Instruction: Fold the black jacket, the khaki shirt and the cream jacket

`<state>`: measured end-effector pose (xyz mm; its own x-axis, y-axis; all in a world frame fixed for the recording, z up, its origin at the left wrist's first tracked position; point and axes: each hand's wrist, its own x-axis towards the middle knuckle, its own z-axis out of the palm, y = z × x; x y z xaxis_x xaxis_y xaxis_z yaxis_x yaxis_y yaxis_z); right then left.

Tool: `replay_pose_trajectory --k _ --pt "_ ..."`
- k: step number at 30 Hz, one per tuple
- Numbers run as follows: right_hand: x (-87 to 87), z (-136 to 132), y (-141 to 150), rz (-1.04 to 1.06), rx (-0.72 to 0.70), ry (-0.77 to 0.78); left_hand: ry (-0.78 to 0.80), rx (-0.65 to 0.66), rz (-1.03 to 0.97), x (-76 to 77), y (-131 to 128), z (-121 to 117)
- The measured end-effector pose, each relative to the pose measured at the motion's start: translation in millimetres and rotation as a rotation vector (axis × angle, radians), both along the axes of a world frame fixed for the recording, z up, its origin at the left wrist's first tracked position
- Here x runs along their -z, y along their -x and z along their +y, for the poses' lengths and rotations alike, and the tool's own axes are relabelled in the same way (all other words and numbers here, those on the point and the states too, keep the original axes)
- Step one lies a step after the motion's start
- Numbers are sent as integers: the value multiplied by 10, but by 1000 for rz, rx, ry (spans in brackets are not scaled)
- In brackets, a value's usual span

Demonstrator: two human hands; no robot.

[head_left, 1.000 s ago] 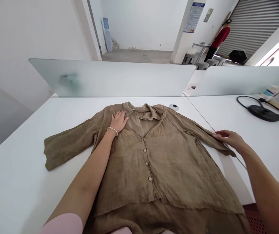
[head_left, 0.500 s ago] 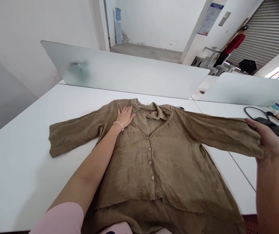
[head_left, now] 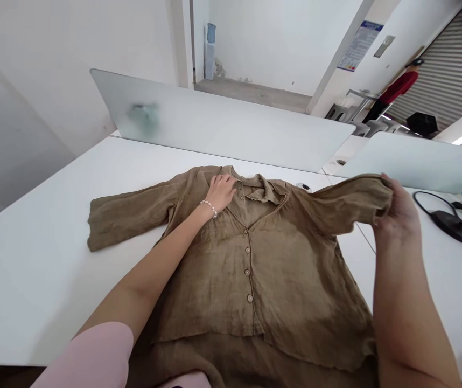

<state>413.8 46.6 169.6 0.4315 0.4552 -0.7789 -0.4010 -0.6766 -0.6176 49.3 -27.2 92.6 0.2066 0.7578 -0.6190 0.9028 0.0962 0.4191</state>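
A brown button-front shirt lies face up on the white table, its hem hanging toward my body. My left hand, with a beaded bracelet at the wrist, rests on the shirt beside the collar; its fingers are slightly bent and a little apart. At the right, my right hand grips the cuff end of one sleeve and holds it above the table, the cloth bunched. The other sleeve is spread flat to the left.
A frosted partition runs along the table's back edge, with a second panel to the right. Near the right edge lie a black round-based object and a cable. A person in red is in the background.
My right hand has moved left and up with the cuff, so the sleeve has slackened and folded. My left hand has shifted slightly toward the collar, its fingers more bent. The view has shifted.
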Motion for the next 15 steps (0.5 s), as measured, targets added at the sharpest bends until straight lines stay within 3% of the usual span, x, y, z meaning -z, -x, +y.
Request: replay_pose_trajectory --k 3,8,12,15 --pt "70 176 277 167 -27 18 93 -33 -210 -14 -249 222" --pt "103 355 475 156 -61 40 255 -71 -370 159 -854 476" --pt "66 226 516 137 -106 120 323 -158 -415 366 -1286 386" --pt "65 18 462 101 -172 180 397 -248 -434 499 -1462 262"
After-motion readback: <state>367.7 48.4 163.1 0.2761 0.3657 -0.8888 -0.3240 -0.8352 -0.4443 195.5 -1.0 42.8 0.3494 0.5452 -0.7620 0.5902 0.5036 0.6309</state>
